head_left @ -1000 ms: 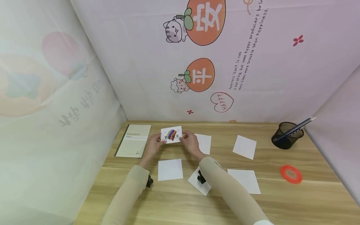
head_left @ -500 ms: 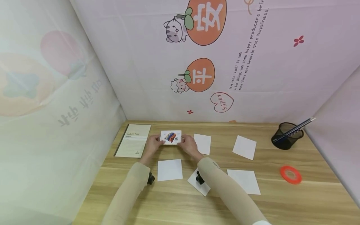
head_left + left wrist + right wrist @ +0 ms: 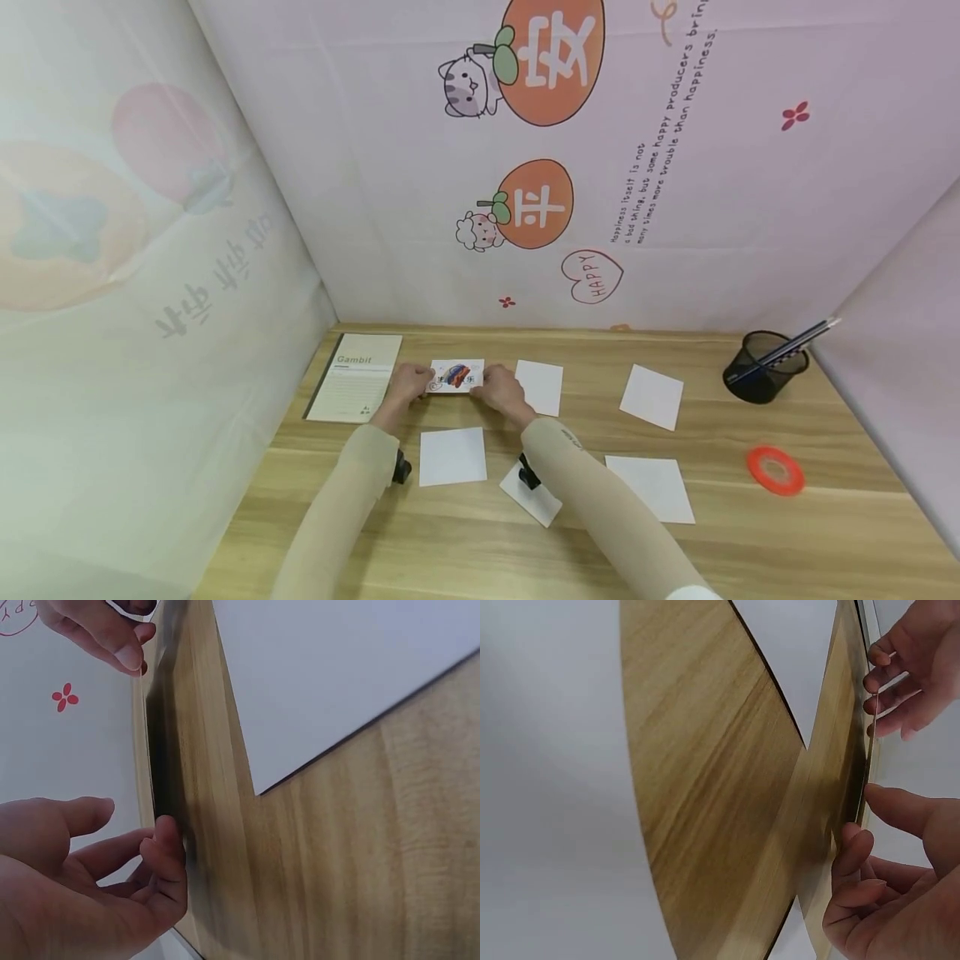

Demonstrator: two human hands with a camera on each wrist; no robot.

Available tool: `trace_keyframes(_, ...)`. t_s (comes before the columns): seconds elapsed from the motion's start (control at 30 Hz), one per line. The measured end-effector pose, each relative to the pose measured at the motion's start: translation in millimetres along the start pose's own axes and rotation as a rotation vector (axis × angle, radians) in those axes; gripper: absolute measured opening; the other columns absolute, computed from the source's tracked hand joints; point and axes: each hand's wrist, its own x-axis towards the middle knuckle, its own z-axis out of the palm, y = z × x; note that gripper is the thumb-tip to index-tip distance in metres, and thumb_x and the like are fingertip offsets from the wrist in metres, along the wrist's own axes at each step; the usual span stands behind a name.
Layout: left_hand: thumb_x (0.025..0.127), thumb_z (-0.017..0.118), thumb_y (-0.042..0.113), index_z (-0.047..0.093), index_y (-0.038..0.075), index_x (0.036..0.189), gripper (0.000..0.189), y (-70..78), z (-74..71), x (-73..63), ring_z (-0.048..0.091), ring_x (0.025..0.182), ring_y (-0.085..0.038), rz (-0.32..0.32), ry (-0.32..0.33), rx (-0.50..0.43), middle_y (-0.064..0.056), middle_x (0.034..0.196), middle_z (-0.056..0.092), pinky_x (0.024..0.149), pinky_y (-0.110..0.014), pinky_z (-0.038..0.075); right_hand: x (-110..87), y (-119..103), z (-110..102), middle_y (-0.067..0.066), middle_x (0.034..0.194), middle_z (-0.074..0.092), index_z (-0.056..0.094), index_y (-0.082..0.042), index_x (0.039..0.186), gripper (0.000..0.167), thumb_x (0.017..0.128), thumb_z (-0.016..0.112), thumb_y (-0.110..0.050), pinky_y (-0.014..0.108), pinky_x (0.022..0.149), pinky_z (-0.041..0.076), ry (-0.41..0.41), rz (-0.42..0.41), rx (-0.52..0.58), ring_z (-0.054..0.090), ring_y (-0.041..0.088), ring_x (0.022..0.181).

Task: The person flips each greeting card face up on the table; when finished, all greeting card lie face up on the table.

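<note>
In the head view a small white printed card point(image 3: 456, 377), with a multicoloured drawing and dark characters, is between my two hands at the back left of the table. My right hand point(image 3: 504, 390) pinches its right edge; in the right wrist view the thumb point(image 3: 896, 806) is on one face and curled fingers point(image 3: 853, 851) on the other. At the left edge is my left hand point(image 3: 408, 384). Its thumb point(image 3: 91, 816) stands off the card in the left wrist view, while its fingers point(image 3: 169, 838) touch the card's other side.
A Gambit notebook point(image 3: 356, 379) lies left of the card. Blank white cards lie about, one in front point(image 3: 453, 457), others to the right point(image 3: 653, 396). A red tape roll point(image 3: 776, 471) and a black mesh pen holder point(image 3: 761, 371) are at the right. A patterned wall cloth point(image 3: 420, 250) hangs behind.
Both hands have brought the printed card lower and slightly nearer to me, and its tilt has levelled out. The other things lie where they were.
</note>
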Motion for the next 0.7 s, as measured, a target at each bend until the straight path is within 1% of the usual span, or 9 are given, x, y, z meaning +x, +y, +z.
trace_keyframes(0.13, 0.095, 0.055, 0.02, 0.069, -0.008, 0.105, 0.032, 0.8, -0.2, 2.8, 0.051, 0.055, -0.016, -0.003, -0.016, 0.059, -0.009, 0.063, 0.06, 0.045, -0.021, 0.037, 1.9, 1, 3, 0.005, 0.084, 0.057, 0.065, -0.003, 0.085, 0.02, 0.086, 0.071, -0.023, 0.028, 0.055, 0.038, -0.021, 0.021, -0.022, 0.048, 0.016, 0.065)
trace_keyframes(0.17, 0.095, 0.055, 0.021, 0.07, -0.007, 0.1, 0.032, 1.2, -0.3, 3.4, 0.05, 0.054, -0.016, -0.005, -0.021, 0.07, -0.009, 0.061, 0.058, 0.044, -0.021, 0.037, 2.1, 1, 3, 0.004, 0.081, 0.055, 0.064, -0.004, 0.081, 0.021, 0.088, 0.069, -0.024, 0.027, 0.053, 0.036, -0.024, 0.025, -0.025, 0.046, 0.015, 0.063)
trace_keyframes(0.23, 0.096, 0.054, 0.023, 0.068, -0.006, 0.083, 0.035, 2.5, -0.9, 3.7, 0.048, 0.051, -0.016, -0.004, -0.031, 0.092, -0.006, 0.058, 0.055, 0.044, -0.022, 0.035, 2.7, 1, 4, 0.003, 0.072, 0.051, 0.059, -0.007, 0.072, 0.027, 0.091, 0.064, -0.024, 0.025, 0.049, 0.033, -0.021, 0.026, -0.022, 0.043, 0.014, 0.058)
trace_keyframes(0.3, 0.097, 0.053, 0.025, 0.06, 0.0, 0.066, 0.041, 4.7, -1.7, 3.2, 0.044, 0.049, -0.015, 0.0, -0.039, 0.111, -0.004, 0.054, 0.051, 0.043, -0.023, 0.033, 2.8, 1, 3, 0.002, 0.066, 0.047, 0.051, -0.01, 0.065, 0.034, 0.094, 0.059, -0.025, 0.024, 0.047, 0.03, -0.02, 0.022, -0.023, 0.04, 0.013, 0.054)
trace_keyframes(0.4, 0.099, 0.05, 0.028, 0.043, 0.01, 0.053, 0.05, 8.2, -3.3, 0.8, 0.039, 0.046, -0.014, 0.015, -0.055, 0.151, -0.002, 0.05, 0.046, 0.044, -0.024, 0.031, 2.7, 0, 3, 0.0, 0.06, 0.043, 0.044, -0.013, 0.06, 0.04, 0.096, 0.055, -0.026, 0.024, 0.045, 0.029, -0.019, 0.025, -0.017, 0.038, 0.012, 0.051)
trace_keyframes(0.47, 0.1, 0.049, 0.028, 0.039, 0.013, 0.051, 0.052, 10.1, -4.2, -1.4, 0.036, 0.046, -0.013, 0.028, -0.058, 0.182, 0.0, 0.049, 0.043, 0.044, -0.024, 0.029, 2.5, -1, 3, -0.001, 0.058, 0.042, 0.044, -0.013, 0.06, 0.041, 0.097, 0.055, -0.027, 0.025, 0.044, 0.029, -0.022, 0.03, -0.027, 0.038, 0.012, 0.05)
trace_keyframes(0.57, 0.1, 0.049, 0.028, 0.038, 0.014, 0.051, 0.052, 13.3, -5.8, -5.0, 0.036, 0.047, -0.013, 0.07, -0.025, 0.269, 0.001, 0.051, 0.04, 0.044, -0.024, 0.03, 2.9, -1, 1, -0.001, 0.056, 0.043, 0.049, -0.011, 0.063, 0.041, 0.099, 0.053, -0.03, 0.025, 0.044, 0.031, -0.03, 0.033, -0.075, 0.038, 0.012, 0.049)
trace_keyframes(0.63, 0.1, 0.049, 0.029, 0.041, 0.012, 0.054, 0.049, 16.2, -6.2, -7.2, 0.039, 0.05, -0.015, 0.104, 0.015, 0.336, -0.001, 0.055, 0.042, 0.045, -0.026, 0.033, 3.2, -1, -4, 0.0, 0.059, 0.048, 0.057, -0.008, 0.07, 0.037, 0.099, 0.051, -0.031, 0.026, 0.046, 0.035, -0.021, 0.022, -0.099, 0.042, 0.013, 0.051)
trace_keyframes(0.7, 0.1, 0.049, 0.03, 0.049, 0.009, 0.061, 0.045, 19.9, -5.7, -9.3, 0.047, 0.055, -0.02, 0.149, 0.058, 0.412, -0.006, 0.061, 0.05, 0.048, -0.031, 0.039, 3.4, -2, -12, 0.003, 0.069, 0.057, 0.065, -0.005, 0.084, 0.034, 0.1, 0.05, -0.031, 0.029, 0.05, 0.041, -0.005, 0.0, -0.11, 0.05, 0.016, 0.057)
